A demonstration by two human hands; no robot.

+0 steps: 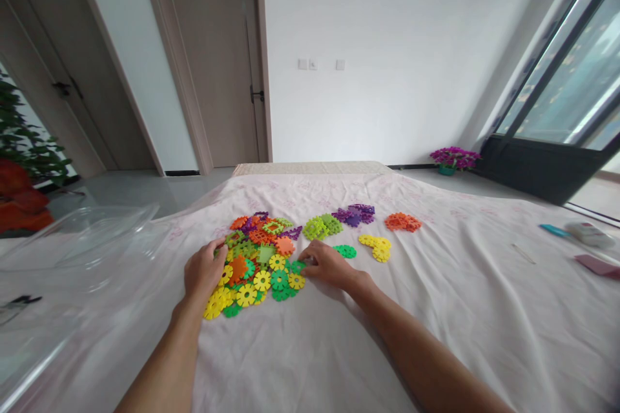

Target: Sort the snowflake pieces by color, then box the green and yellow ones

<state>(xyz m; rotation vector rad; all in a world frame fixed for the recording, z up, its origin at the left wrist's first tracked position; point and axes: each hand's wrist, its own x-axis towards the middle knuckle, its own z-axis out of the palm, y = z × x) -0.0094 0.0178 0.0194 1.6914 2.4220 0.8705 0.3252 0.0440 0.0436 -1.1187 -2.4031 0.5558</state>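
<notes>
Left hand [205,266] is curling at the left of the pile [266,254], right hand [330,264] at its right; I can't tell either grip. A careless sweep could be scattering green discs [345,251] to its right.

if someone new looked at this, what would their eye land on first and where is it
Most likely the bright mixed heap on the pale cloth, with the left hand at its left edge and the right hand at its right. Next, perhaps, the lime cluster, purple cluster, orange cluster and yellow cluster, right of the heap. The magenta flowers stand out by the wall, back right.
</notes>
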